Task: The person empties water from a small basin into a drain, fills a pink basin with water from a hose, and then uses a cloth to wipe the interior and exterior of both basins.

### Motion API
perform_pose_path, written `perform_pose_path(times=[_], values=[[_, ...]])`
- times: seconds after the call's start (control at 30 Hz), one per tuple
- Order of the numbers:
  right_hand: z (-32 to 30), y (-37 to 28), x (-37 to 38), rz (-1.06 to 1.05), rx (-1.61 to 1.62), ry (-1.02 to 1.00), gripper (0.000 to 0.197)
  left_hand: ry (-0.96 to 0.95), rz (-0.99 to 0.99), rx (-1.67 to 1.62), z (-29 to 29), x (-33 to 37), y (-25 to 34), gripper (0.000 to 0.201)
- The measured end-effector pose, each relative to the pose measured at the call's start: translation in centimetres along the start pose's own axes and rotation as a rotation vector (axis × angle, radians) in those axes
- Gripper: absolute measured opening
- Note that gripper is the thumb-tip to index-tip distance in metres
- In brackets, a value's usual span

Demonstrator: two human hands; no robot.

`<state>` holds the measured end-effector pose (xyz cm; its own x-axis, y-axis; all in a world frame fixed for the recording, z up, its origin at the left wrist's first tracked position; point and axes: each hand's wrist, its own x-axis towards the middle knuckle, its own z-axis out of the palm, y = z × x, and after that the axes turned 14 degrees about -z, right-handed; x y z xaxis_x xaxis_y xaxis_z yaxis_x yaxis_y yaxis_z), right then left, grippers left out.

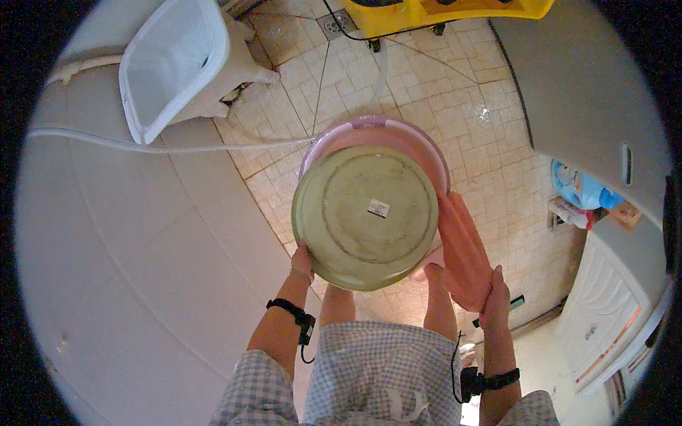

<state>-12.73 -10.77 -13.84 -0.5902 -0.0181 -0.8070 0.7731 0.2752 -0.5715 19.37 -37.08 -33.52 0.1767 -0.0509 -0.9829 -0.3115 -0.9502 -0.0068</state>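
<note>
My left hand (302, 263) is closed on the near-left rim of a round green basin (355, 241). The basin's underside faces up at me, with a small white label and dark scuff marks on it. Salmon-coloured cloth (463, 248) hangs from my right hand (496, 298), whose fingers are closed on its near end; the far end reaches the basins' right side. Partly covered by the green basin, a larger pink-purple basin (433, 153) sits on the tiled floor. What lies inside it is mostly hidden.
A white plastic tub (220, 42) stands at the far left, and a pale hose (213, 148) runs from the left toward the basins. A yellow wheeled rack (455, 13) is at the back, near a floor drain (335, 25). Blue bottles (579, 186) and a grey appliance (582, 85) line the right.
</note>
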Motion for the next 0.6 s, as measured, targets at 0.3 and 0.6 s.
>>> perform_pose_path(times=[0.3,0.6], values=[[1.3,-3.6,-2.1,0.021,0.712,-0.255,0.055,0.164,0.196,0.399,-3.3,4.2,-0.7,0.037],[-5.2,-1.7,-2.7,0.108,0.908,-0.068,0.048,0.108,-0.024,0.215,0.6,-2.7,1.3,0.034]])
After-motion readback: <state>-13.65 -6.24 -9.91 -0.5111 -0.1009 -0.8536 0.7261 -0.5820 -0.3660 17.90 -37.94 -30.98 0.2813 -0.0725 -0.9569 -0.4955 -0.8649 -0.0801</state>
